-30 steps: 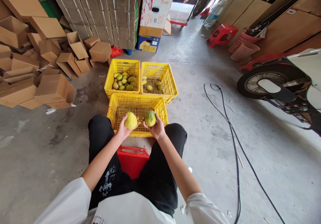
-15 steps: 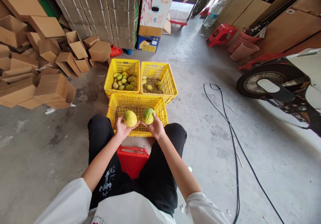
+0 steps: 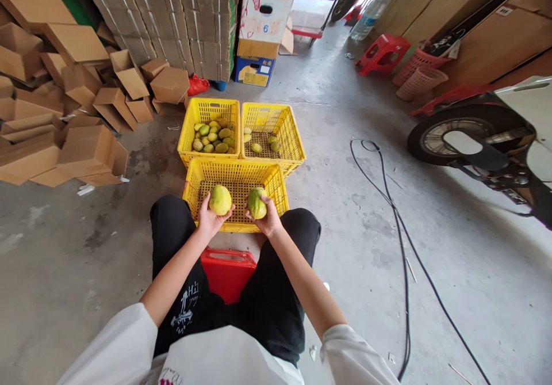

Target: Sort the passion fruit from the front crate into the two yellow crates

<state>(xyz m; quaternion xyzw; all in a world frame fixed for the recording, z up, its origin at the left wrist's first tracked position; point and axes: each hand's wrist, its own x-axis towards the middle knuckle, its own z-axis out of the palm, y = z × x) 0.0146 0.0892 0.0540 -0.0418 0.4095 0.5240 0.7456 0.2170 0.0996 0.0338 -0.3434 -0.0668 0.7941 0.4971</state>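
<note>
My left hand (image 3: 210, 218) is wrapped round a yellow papaya (image 3: 220, 200), thumb along its side and fingers under it. Beside it, a gap apart, my right hand (image 3: 268, 217) grips a green and yellow papaya (image 3: 257, 203) with faint ridges. Both fruits are above the near yellow crate (image 3: 236, 168), whose slatted floor shows bare between them. Behind it stand two more yellow crates: the left one (image 3: 209, 102) has many green-yellow fruits (image 3: 214, 136) in it, and the right one (image 3: 297, 137) only several, lying on its floor.
A red plastic stool (image 3: 228, 275) is between my knees. Loose cardboard boxes (image 3: 86, 149) are heaped at left, near a tall strapped stack (image 3: 172, 22). Black cable (image 3: 399, 224) runs over the floor at right, by a motorbike wheel (image 3: 451, 134). Farther off is another red stool (image 3: 382, 54).
Both papayas have been turned in my hands, showing other sides. The fruits came a little closer together, then moved apart again. The camera view has shifted slightly.
</note>
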